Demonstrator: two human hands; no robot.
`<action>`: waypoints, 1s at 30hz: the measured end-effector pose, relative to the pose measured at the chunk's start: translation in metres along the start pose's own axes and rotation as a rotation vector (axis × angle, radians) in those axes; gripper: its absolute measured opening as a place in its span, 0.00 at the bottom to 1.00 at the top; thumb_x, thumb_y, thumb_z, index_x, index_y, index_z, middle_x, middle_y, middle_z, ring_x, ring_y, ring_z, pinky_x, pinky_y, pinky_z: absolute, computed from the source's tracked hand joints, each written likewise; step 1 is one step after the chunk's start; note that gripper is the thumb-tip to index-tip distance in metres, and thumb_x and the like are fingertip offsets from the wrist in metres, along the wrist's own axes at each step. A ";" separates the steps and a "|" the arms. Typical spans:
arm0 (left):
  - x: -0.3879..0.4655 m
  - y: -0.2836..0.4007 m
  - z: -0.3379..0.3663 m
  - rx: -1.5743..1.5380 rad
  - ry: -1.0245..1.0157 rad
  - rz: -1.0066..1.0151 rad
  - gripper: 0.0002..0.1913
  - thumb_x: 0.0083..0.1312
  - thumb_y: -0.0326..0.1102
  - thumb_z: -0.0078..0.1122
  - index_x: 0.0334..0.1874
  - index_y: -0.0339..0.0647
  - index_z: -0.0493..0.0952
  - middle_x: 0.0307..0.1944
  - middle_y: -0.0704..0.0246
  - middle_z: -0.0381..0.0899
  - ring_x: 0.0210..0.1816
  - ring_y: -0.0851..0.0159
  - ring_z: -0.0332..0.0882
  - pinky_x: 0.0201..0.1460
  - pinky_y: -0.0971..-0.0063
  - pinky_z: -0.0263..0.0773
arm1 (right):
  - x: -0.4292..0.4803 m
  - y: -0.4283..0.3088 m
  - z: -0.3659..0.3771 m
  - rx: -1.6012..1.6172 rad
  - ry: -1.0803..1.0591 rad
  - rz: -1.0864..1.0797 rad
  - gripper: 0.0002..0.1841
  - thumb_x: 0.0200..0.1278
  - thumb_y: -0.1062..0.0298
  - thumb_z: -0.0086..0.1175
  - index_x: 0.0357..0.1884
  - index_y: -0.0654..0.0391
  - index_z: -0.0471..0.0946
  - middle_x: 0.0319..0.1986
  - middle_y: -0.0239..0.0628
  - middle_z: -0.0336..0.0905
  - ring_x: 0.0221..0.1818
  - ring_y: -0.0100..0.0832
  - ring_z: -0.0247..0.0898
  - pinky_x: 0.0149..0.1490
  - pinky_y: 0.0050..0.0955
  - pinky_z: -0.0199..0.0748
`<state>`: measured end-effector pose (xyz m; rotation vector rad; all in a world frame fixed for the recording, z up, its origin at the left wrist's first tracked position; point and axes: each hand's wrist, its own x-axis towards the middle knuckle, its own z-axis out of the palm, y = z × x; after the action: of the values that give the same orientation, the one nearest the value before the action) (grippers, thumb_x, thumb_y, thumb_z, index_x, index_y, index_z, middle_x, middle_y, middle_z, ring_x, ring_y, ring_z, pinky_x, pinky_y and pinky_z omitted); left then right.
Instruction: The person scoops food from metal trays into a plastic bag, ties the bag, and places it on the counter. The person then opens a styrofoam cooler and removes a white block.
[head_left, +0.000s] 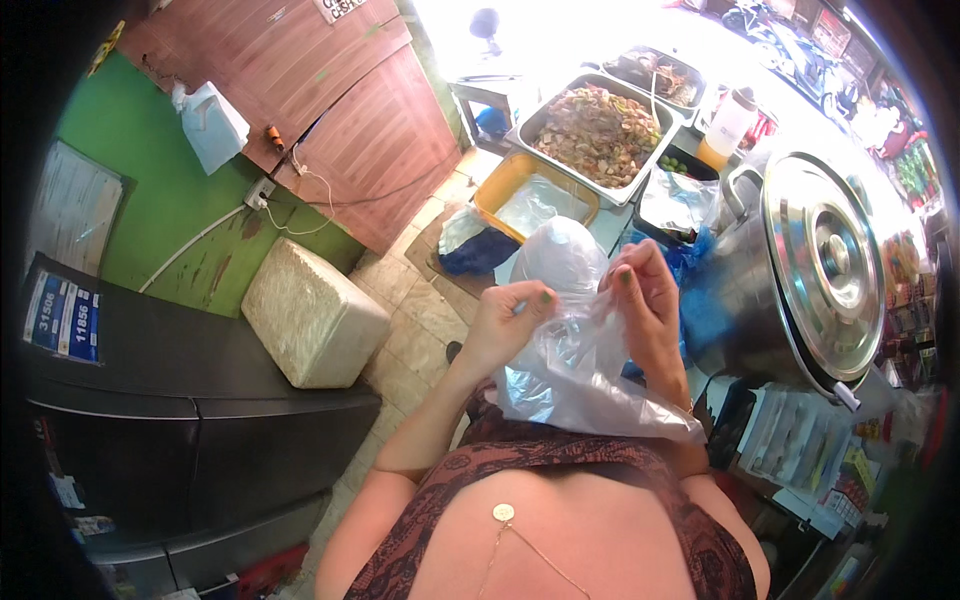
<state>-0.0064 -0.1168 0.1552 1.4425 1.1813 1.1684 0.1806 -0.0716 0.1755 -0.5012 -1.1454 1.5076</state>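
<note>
A translucent white plastic bag (559, 259) bulges with something rounded, whose contents I cannot make out. My left hand (517, 319) pinches the bag's gathered neck from one side, thumb against finger. On the other side my right hand (643, 292) pinches the plastic between thumb and fingertips. Below the two hands the loose upper part of the bag hangs crumpled towards my body. Just past the bag is a yellow plastic tub (495, 184) with clear plastic bags (547, 201) in it. A dark blue cloth (480, 251) lies beside the tub.
A large lidded steel pot (750, 300) stands close on the right. Beyond the tub is a steel tray (626, 193) of chopped, cooked food, with a spoon in it. A bottle (727, 124) holds yellow liquid. At left are a foam box (315, 315) and a dark refrigerator (225, 442).
</note>
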 end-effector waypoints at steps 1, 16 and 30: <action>0.002 0.004 0.001 -0.040 0.090 0.023 0.19 0.75 0.45 0.52 0.37 0.33 0.81 0.30 0.74 0.79 0.37 0.79 0.71 0.43 0.81 0.68 | -0.002 0.000 -0.005 0.032 -0.036 0.062 0.06 0.74 0.67 0.50 0.39 0.56 0.69 0.32 0.25 0.71 0.33 0.15 0.63 0.37 0.16 0.61; 0.021 -0.006 -0.027 -0.884 -0.079 -0.079 0.27 0.74 0.60 0.40 0.40 0.41 0.75 0.38 0.69 0.76 0.37 0.71 0.75 0.44 0.77 0.73 | 0.016 -0.021 -0.043 0.560 0.230 0.173 0.14 0.72 0.57 0.53 0.53 0.54 0.71 0.43 0.36 0.77 0.41 0.23 0.75 0.38 0.26 0.78; 0.005 -0.234 -0.029 -0.336 0.282 -0.443 0.11 0.74 0.38 0.53 0.46 0.37 0.76 0.37 0.71 0.80 0.35 0.73 0.77 0.41 0.76 0.75 | 0.007 0.215 -0.112 -0.308 0.333 0.368 0.21 0.69 0.71 0.53 0.62 0.63 0.70 0.51 0.43 0.78 0.49 0.31 0.77 0.53 0.30 0.78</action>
<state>-0.0650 -0.0788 -0.0702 0.7322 1.3350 1.2033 0.1611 -0.0020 -0.0556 -1.1804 -1.0605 1.4843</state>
